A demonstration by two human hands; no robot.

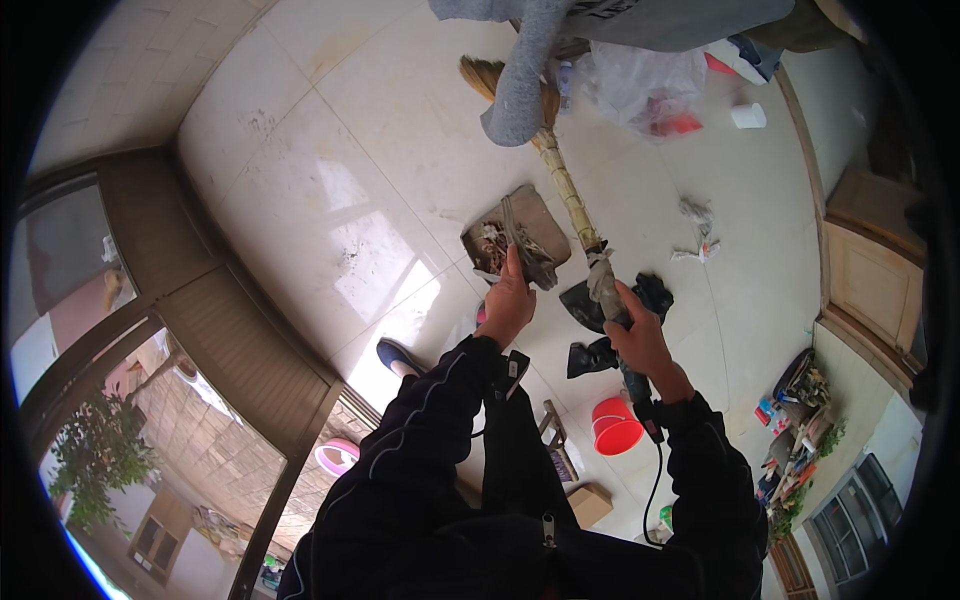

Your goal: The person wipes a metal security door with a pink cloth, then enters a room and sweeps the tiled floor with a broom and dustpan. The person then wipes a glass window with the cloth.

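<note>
My left hand (508,303) is closed on the near end of a dustpan (548,222), just left of the middle. Dry brown scraps and dust lie in the pan. My right hand (642,340) grips the cloth-wrapped end of a broom (568,188) with a long, pale, jointed handle. The broom slants away to the upper left, past the dustpan's right side. Its straw bristles spread at the far end, partly covered by a grey sleeve (520,85).
Beyond are a clear plastic bag (640,80) and white cup (748,116). Crumpled scraps (697,230) lie right on the tiles. Black pieces (592,357) lie by my right hand, nearer a red bucket (616,428). A dark shoe (398,355) stands left, beside the doorway.
</note>
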